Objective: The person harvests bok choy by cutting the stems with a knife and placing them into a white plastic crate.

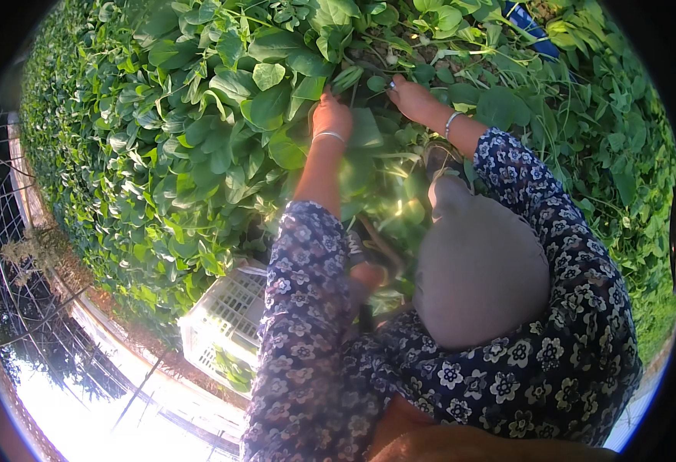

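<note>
Broad-leaved green plants (pixel 268 104) fill the ground before me. My left hand (pixel 332 118), with a bracelet at the wrist, is among the leaves at the edge of the dense plants; its fingertips are partly hidden, and I cannot tell whether they grip a stem. To its right, my right hand (pixel 416 101), wearing a ring and a bracelet, reaches to the low stems near the soil. Its fingertips are close to a small round leaf, and what they hold cannot be made out. A loose bunch of narrow leaves (pixel 347 78) lies between the two hands.
A white slatted plastic crate (pixel 228 323) with some leaves in it stands beside my left arm. A blue object (pixel 531 32) lies among the plants at the upper right. My trousered knee (pixel 482 271) and a dark shoe (pixel 445 159) are below my right hand. Metal framework curves along the left edge.
</note>
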`<action>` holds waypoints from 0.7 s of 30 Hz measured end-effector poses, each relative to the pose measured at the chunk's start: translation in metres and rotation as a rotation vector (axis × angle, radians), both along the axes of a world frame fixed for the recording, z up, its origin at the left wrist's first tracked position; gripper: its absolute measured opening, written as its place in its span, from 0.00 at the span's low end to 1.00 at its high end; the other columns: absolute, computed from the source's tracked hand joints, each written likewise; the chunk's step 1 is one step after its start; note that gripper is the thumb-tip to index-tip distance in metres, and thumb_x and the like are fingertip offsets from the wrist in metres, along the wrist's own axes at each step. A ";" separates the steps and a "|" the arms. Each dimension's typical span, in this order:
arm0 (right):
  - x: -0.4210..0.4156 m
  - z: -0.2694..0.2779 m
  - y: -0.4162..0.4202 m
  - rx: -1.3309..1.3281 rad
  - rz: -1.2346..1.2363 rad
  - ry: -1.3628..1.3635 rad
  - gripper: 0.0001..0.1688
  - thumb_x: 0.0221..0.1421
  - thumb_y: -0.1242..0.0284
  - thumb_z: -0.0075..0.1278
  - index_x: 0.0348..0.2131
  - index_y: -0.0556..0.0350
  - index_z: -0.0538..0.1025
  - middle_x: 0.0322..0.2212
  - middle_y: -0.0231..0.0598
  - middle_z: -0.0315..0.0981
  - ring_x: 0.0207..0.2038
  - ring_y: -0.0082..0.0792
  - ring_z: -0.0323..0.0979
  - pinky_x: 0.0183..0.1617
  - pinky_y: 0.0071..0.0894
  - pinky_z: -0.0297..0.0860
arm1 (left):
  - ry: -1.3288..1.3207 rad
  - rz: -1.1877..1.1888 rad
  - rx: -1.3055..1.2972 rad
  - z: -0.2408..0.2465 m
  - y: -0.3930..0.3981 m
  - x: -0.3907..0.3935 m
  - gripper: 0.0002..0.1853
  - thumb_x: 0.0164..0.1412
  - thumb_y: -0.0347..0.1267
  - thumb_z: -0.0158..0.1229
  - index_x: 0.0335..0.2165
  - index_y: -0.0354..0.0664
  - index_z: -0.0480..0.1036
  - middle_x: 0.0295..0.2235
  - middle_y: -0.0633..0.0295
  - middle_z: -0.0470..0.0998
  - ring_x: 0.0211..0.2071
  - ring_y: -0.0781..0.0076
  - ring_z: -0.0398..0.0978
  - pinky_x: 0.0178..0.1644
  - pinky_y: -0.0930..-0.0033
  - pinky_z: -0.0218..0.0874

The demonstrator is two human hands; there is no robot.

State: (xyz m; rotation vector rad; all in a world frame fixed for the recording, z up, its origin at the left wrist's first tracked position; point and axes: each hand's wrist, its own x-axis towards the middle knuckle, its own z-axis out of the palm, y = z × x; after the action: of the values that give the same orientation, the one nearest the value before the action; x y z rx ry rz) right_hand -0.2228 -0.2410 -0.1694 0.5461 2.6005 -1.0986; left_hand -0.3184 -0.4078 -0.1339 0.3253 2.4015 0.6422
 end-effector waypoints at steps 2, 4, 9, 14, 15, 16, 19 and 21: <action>-0.005 0.002 -0.003 0.089 0.073 -0.036 0.16 0.52 0.69 0.41 0.35 0.66 0.62 0.25 0.57 0.70 0.30 0.55 0.69 0.33 0.48 0.65 | 0.003 0.012 -0.031 -0.002 -0.005 0.001 0.30 0.47 0.26 0.41 0.52 0.36 0.50 0.43 0.59 0.71 0.45 0.56 0.67 0.50 0.65 0.55; -0.011 -0.006 0.000 0.185 0.155 -0.066 0.16 0.52 0.69 0.40 0.36 0.66 0.62 0.26 0.57 0.70 0.30 0.54 0.70 0.33 0.48 0.65 | 0.003 0.012 -0.066 -0.001 -0.002 0.001 0.29 0.47 0.26 0.42 0.52 0.37 0.52 0.43 0.60 0.71 0.45 0.56 0.67 0.50 0.65 0.56; -0.001 -0.018 0.002 0.118 0.192 -0.104 0.16 0.52 0.69 0.39 0.36 0.64 0.62 0.25 0.56 0.70 0.31 0.55 0.70 0.33 0.49 0.65 | 0.018 0.030 -0.045 -0.002 -0.007 0.007 0.27 0.48 0.26 0.43 0.50 0.41 0.55 0.40 0.56 0.73 0.42 0.56 0.69 0.48 0.63 0.58; 0.026 -0.025 0.004 -0.484 -0.299 0.035 0.19 0.52 0.61 0.44 0.34 0.58 0.63 0.23 0.44 0.70 0.19 0.34 0.67 0.21 0.33 0.63 | 0.052 0.013 0.078 0.019 -0.018 0.031 0.25 0.49 0.25 0.42 0.50 0.40 0.56 0.37 0.51 0.73 0.40 0.56 0.71 0.46 0.64 0.59; 0.026 -0.014 0.008 -0.816 -0.508 0.024 0.19 0.51 0.59 0.46 0.33 0.56 0.64 0.22 0.35 0.67 0.18 0.23 0.63 0.17 0.24 0.59 | 0.054 0.026 0.156 0.026 -0.017 0.039 0.25 0.49 0.25 0.42 0.49 0.40 0.57 0.37 0.50 0.73 0.39 0.56 0.71 0.45 0.64 0.59; 0.024 0.005 0.006 -0.928 -0.590 0.084 0.18 0.51 0.58 0.46 0.33 0.54 0.64 0.23 0.33 0.66 0.19 0.22 0.64 0.17 0.23 0.58 | 0.093 -0.002 0.201 0.035 -0.019 0.049 0.25 0.50 0.24 0.41 0.49 0.39 0.57 0.36 0.49 0.74 0.38 0.57 0.72 0.44 0.65 0.60; 0.030 0.043 0.008 -1.192 -0.672 0.080 0.18 0.49 0.59 0.51 0.35 0.50 0.66 0.23 0.28 0.66 0.20 0.21 0.65 0.16 0.17 0.57 | 0.065 -0.056 0.291 0.050 -0.009 0.080 0.24 0.50 0.25 0.42 0.49 0.39 0.56 0.36 0.49 0.73 0.37 0.56 0.72 0.43 0.66 0.61; 0.036 0.054 0.010 -1.122 -0.614 0.115 0.18 0.48 0.62 0.52 0.35 0.51 0.66 0.22 0.27 0.65 0.20 0.20 0.65 0.16 0.16 0.57 | 0.072 -0.049 0.329 0.052 -0.007 0.099 0.25 0.52 0.25 0.44 0.50 0.37 0.53 0.35 0.51 0.74 0.34 0.61 0.74 0.41 0.69 0.62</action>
State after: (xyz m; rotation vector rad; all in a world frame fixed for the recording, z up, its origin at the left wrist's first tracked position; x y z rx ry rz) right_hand -0.1865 -0.2309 -0.1158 0.9687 1.4425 -2.5008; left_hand -0.2193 -0.4146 -0.0822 0.5501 2.3430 1.0200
